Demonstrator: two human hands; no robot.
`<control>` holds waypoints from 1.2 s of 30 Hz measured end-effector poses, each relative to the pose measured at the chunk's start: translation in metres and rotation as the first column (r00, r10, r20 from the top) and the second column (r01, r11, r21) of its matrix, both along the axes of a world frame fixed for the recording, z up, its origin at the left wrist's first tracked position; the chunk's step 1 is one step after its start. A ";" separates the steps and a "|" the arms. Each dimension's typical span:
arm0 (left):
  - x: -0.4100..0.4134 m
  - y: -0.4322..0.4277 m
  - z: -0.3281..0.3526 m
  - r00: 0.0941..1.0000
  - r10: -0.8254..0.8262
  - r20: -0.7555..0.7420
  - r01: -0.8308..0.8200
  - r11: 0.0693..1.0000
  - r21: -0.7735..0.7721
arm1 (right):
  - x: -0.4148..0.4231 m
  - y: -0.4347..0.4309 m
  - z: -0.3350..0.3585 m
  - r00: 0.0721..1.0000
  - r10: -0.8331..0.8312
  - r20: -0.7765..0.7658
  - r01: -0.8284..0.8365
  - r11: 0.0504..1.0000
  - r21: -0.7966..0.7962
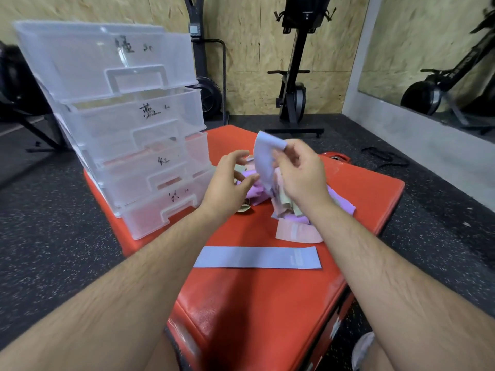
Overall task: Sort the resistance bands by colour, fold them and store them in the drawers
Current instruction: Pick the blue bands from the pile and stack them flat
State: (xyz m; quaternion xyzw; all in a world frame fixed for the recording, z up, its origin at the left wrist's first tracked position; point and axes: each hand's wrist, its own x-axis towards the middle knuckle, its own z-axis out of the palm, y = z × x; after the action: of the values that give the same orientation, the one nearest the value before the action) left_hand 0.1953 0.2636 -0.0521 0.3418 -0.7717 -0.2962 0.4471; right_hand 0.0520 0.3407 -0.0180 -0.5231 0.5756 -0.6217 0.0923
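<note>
My right hand (300, 170) pinches a pale blue resistance band (263, 159) and holds it up above a heap of bands (284, 207) in pink, purple, beige and blue on the red mat (241, 303). My left hand (230, 180) hovers just left of the lifted band with its fingers curved and apart, holding nothing. A second pale blue band (257, 257) lies flat and stretched out on the mat nearer to me. A pink band (297, 231) lies at the near edge of the heap.
A clear plastic drawer unit (128, 124) with several stepped, labelled drawers stands on the mat's left part. Black exercise machines (294, 76) stand against the chipboard wall behind. A mirror (434, 54) is at the right. Dark speckled rubber floor surrounds the mat.
</note>
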 end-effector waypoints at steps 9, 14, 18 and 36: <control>-0.008 0.007 0.014 0.986 -0.106 -0.127 0.127 0.978 0.165 | -0.003 0.006 0.005 0.991 0.078 0.109 -0.084 0.995 0.045; -0.002 0.013 0.025 0.972 -0.050 -0.230 0.101 0.971 0.217 | -0.005 0.009 0.007 0.985 0.029 0.173 -0.029 1.000 0.001; 0.005 0.025 0.038 0.921 -0.105 -0.375 0.233 0.920 0.314 | 0.006 0.013 0.009 0.991 0.091 0.101 -0.091 0.996 -0.002; 0.065 0.012 0.034 0.948 0.120 -0.295 -0.038 0.962 0.270 | 0.036 -0.016 -0.019 0.973 0.226 -0.034 -0.209 0.939 0.274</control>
State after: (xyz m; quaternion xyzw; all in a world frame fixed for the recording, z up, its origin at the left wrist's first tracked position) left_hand 0.2603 0.2760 -0.0177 0.3781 -0.6321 -0.4265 0.5249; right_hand 0.0880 0.3244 -0.0371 -0.5862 0.5959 -0.5064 0.2116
